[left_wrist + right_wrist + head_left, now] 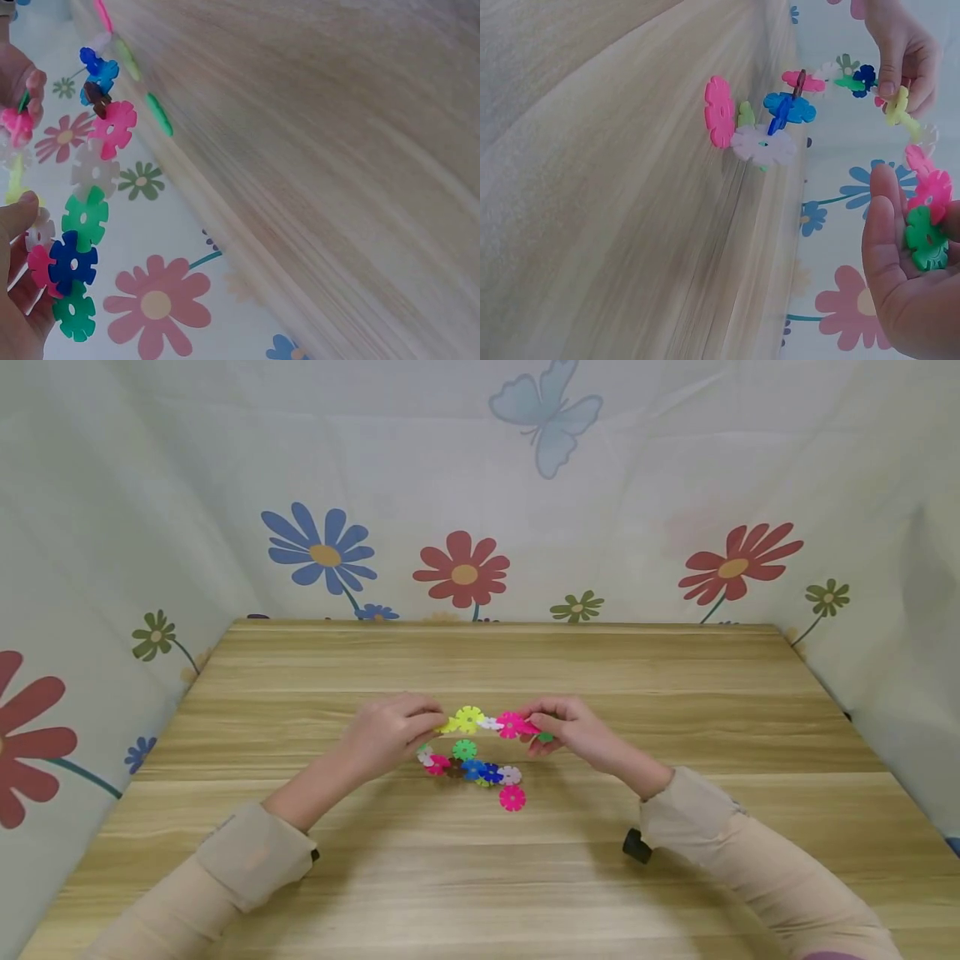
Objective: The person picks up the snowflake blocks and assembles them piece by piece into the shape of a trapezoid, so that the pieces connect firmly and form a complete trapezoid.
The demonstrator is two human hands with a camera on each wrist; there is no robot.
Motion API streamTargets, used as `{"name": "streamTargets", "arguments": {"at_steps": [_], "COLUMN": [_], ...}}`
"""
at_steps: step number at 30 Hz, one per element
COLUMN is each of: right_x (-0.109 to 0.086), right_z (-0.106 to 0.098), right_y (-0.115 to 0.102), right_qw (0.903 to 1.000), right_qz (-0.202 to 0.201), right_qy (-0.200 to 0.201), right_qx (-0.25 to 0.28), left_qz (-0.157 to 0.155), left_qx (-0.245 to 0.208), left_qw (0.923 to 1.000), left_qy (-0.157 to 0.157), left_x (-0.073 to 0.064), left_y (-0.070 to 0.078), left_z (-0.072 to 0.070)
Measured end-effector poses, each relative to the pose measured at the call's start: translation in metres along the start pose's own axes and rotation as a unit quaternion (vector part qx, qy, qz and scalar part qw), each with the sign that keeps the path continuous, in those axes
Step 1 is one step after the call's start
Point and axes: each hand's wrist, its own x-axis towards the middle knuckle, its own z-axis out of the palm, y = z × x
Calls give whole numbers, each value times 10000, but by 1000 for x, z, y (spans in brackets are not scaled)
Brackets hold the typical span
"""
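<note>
We count two hands, one left hand (382, 735) and one right hand (581, 735), two sleeves (750, 852), two black pieces (636, 846) at the cuffs and one tabletop (472, 902). Among the notched plastic discs we make out one brown disc (453, 767), one lighter blue disc (799, 112), two dark blue discs (865, 77), two yellow discs (469, 718), one lime disc (128, 60), at least four white discs (510, 775), at least four green discs (465, 749) and at least five pink discs (512, 798); some overlap or hide, so we cannot fix the total. In the head view's prints we find one butterfly (551, 422), three large red flowers (448, 585), one large blue flower (313, 539), at least two small blue flowers (140, 754) and three green flowers (576, 608).
</note>
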Motion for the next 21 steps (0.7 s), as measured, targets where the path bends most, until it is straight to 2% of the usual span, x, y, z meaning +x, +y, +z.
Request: {"name": "streamTargets", "arguments": {"at_steps": [5,12,21], "right_x": [-1,0,-1], "right_z": [-2,-3,-3], "right_y": [1,4,3], "right_qw": [9999,9994,9994], "right_qz": [90,63,75], "right_qy": [37,-24,-187], "right_qx": [-81,-329,-297], "left_qz": [-18,199,213], "left_qx": [-37,-129,-153], "left_qw": [10000,9997,9996], "left_qy": [-5,111,98], "left_x": [1,1,-1], "left_y": [-1,1,0], "left_z": [-1,3,5]}}
